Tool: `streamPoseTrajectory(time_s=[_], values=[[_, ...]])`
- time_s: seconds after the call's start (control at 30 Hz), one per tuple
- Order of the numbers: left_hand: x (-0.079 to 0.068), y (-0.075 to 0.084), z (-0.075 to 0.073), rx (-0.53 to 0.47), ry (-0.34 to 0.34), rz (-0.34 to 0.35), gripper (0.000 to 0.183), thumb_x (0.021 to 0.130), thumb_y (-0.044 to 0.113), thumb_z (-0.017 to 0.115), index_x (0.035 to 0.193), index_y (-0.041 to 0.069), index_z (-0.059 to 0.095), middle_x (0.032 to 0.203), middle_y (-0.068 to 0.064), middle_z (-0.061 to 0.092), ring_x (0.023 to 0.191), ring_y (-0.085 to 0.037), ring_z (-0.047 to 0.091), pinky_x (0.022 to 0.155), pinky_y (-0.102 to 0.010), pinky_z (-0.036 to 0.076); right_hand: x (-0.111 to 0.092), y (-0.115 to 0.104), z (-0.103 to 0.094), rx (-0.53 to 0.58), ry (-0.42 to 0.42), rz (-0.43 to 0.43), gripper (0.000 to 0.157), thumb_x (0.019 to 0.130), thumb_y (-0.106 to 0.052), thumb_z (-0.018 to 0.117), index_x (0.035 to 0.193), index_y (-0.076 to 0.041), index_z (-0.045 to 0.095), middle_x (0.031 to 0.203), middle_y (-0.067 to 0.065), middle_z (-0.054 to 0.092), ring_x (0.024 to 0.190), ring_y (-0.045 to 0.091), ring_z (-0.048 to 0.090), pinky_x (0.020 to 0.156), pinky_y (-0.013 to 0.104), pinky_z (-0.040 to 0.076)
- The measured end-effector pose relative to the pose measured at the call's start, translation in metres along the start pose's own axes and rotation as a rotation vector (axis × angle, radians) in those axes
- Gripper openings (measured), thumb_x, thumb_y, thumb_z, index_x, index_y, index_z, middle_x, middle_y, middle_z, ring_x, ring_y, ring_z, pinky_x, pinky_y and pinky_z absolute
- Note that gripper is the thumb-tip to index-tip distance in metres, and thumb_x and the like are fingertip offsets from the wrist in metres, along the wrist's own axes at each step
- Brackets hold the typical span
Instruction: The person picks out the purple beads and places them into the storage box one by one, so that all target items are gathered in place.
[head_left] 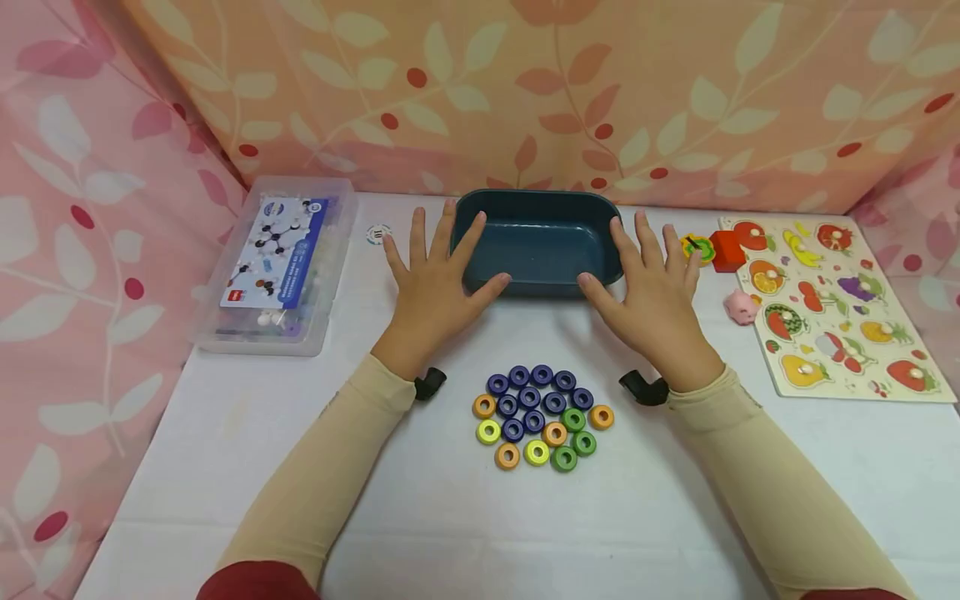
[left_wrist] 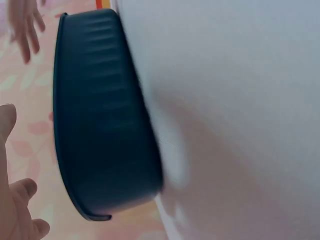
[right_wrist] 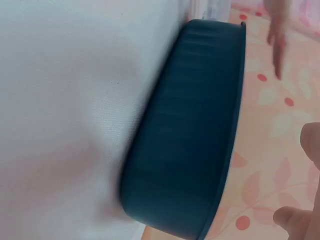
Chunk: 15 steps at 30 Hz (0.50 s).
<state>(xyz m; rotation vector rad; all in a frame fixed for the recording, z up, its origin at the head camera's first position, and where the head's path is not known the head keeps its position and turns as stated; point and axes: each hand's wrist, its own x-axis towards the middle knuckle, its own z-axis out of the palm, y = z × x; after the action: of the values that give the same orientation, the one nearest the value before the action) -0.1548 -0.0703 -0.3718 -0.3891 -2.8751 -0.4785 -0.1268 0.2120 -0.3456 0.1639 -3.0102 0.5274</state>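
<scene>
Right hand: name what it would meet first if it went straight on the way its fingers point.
Probably the leaf-patterned cloth behind the dark bin; height is unclear, so the right hand might brush the bin's rim first.

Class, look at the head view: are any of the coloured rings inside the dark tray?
No, the rings all lie on the white table, nearer the viewer than the tray.

Lidded case (head_left: 276, 250); fruit board (head_left: 847, 388); red block (head_left: 727, 252)
</scene>
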Motion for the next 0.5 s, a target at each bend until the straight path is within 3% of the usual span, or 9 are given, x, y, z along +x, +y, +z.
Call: streamPoseTrajectory(time_s=[0.33, 0.43, 0.5], values=[[0.009, -0.013, 0.008, -0.014, -0.057, -0.076, 0.086, 0.089, 0.083, 0.033, 0.159, 0.045, 0.003, 0.170, 0.005, -0.011, 0.155, -0.034, -0.014, 0.115, -0.070, -0.011, -0.026, 0.003, -0.008, 0.052, -0.030, -0.006, 0.083, 0.095, -0.065, 0.047, 0.162, -0.030, 0.013, 0.171, 0.002, 0.002, 0.154, 0.041, -0.002, 0.115, 0.072, -0.007], [0.012, -0.016, 0.010, -0.020, -0.091, -0.083, 0.087, 0.088, 0.084, 0.033, 0.159, 0.044, 0.004, 0.170, 0.005, -0.009, 0.156, -0.036, -0.007, 0.116, -0.069, -0.008, -0.038, 0.000, -0.005, 0.083, -0.041, -0.010, 0.080, 0.095, -0.063, 0.052, 0.161, -0.027, 0.023, 0.170, 0.003, 0.011, 0.152, 0.042, 0.007, 0.114, 0.073, 0.002], [0.013, -0.017, 0.012, -0.024, -0.115, -0.087, 0.088, 0.088, 0.085, 0.032, 0.160, 0.041, 0.005, 0.170, 0.005, -0.008, 0.156, -0.037, -0.003, 0.117, -0.069, -0.006, -0.046, -0.002, -0.002, 0.104, -0.051, -0.022, 0.074, 0.094, -0.061, 0.057, 0.155, -0.023, 0.038, 0.167, 0.005, 0.022, 0.150, 0.042, 0.015, 0.113, 0.073, 0.009]])
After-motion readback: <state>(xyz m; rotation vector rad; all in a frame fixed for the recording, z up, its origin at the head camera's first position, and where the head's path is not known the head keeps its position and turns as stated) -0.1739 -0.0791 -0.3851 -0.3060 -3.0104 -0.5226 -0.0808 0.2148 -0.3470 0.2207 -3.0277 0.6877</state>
